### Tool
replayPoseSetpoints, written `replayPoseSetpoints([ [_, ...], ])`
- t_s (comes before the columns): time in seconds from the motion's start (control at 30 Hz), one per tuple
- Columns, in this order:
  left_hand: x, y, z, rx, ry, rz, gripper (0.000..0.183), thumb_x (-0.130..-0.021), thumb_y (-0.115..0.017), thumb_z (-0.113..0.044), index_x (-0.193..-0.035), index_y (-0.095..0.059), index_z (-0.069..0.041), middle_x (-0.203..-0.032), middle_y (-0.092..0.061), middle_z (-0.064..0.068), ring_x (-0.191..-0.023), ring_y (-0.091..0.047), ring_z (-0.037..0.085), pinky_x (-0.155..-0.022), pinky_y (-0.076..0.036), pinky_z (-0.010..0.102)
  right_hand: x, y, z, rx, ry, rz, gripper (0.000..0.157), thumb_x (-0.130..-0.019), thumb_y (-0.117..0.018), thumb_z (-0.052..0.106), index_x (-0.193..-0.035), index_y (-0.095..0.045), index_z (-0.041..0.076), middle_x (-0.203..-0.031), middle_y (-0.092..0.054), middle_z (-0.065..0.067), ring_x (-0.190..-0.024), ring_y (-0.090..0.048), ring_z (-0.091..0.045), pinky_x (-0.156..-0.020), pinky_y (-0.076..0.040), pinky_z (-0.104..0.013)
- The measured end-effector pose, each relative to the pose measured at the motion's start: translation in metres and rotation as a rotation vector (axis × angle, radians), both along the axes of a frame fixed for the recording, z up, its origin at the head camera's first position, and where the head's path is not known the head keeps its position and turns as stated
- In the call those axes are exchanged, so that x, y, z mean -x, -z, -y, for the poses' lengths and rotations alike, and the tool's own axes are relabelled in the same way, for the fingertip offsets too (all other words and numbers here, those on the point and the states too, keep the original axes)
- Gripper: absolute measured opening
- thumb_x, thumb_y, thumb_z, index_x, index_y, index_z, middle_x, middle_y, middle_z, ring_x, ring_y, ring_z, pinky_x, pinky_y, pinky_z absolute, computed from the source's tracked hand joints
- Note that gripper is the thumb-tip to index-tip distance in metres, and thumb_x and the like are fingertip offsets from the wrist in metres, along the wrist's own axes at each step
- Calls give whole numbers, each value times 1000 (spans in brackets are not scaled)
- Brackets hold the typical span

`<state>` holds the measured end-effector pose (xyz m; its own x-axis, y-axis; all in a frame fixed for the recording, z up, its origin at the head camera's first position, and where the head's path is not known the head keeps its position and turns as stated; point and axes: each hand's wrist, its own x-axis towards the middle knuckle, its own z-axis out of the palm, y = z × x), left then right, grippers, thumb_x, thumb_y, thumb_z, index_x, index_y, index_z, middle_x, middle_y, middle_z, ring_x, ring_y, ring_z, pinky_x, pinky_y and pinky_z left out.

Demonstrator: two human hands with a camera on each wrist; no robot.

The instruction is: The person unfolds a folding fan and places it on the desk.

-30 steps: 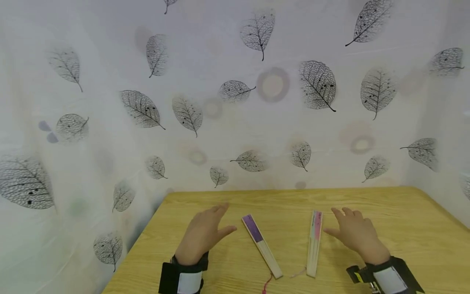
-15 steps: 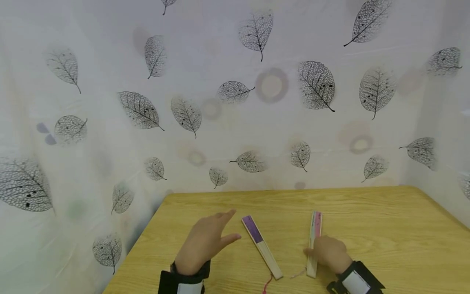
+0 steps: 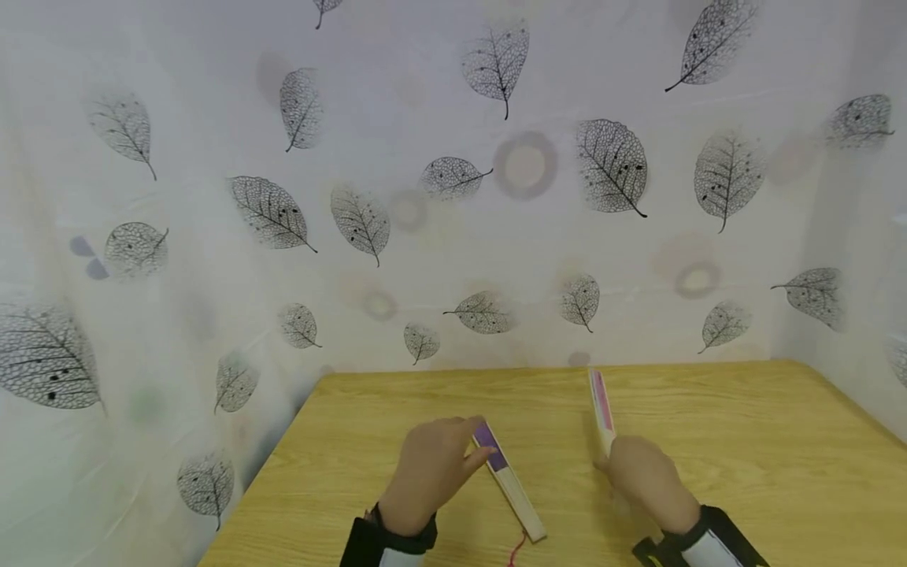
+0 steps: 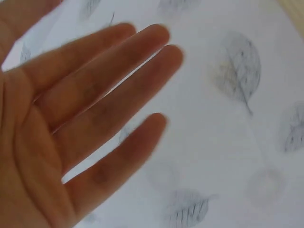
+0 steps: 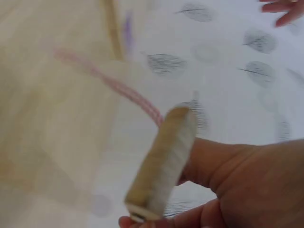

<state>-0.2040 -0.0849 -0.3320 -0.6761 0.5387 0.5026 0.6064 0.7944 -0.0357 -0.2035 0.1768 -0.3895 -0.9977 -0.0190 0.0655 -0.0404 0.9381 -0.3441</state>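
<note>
My right hand (image 3: 648, 476) grips a folded hand fan (image 3: 602, 405) with a pink panel near its lower end, its far end pointing away from me. In the right wrist view, the folded fan's pale wooden end (image 5: 164, 161) shows between thumb and fingers, with a pink cord (image 5: 128, 92) trailing off it. A second folded fan (image 3: 520, 504), purple-panelled, lies slanted on the table. Over its purple end hovers my left hand (image 3: 434, 465), thumb and fingertips overlapping it in the head view. The left wrist view shows that palm (image 4: 33, 142) bare, the fingers extended.
Both fans are over a yellow wood-grain table (image 3: 744, 441). A red cord (image 3: 517, 547) hangs from the purple fan's near end. Behind and beside the table hangs a white sheet (image 3: 425, 102) printed with leaves.
My right hand has come in from the right, taken hold of the pink fan and raised it, shifting it forward. My left hand has moved right, to the purple fan.
</note>
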Motion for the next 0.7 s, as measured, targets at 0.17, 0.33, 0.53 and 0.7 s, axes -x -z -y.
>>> replayPoseSetpoints([
  [0.17, 0, 14, -26, -172, 100, 65, 26, -83, -57, -35, -94, -69, -15, -81, -69, -6, -62, -53, -4, -51, -45, 11, -23, -36, 23, 85, -38, -117, 29, -84, -52, 26, -62, -46, 7, -51, -44, 0, -44, -39, -14, -37, -34, -29],
  [0.33, 3, 24, -39, -425, 217, 312, 38, -90, -43, -39, -98, -68, -12, -87, -70, -1, -62, -51, -6, -54, -45, 10, -46, -54, 54, 91, -84, -153, 29, -85, -51, 25, -65, -41, 8, -48, -39, 1, -41, -34, -12, -34, -30, -26],
  [0.53, 9, 33, -47, -722, 278, 583, 35, -89, -47, -37, -90, -69, -9, -77, -69, 5, -66, -58, 2, -57, -51, 18, -54, -52, 75, 28, -71, -288, 28, -82, -56, 24, -64, -41, 8, -47, -36, 1, -38, -33, -9, -31, -28, -22],
  [0.7, 13, 32, -51, -855, 262, 791, 27, -87, -54, -26, -86, -67, -3, -77, -68, 14, -65, -59, 6, -60, -54, 26, -51, -48, 77, -38, -64, -356, 33, -80, -60, 30, -64, -42, 8, -48, -34, 2, -39, -32, -8, -32, -29, -22],
])
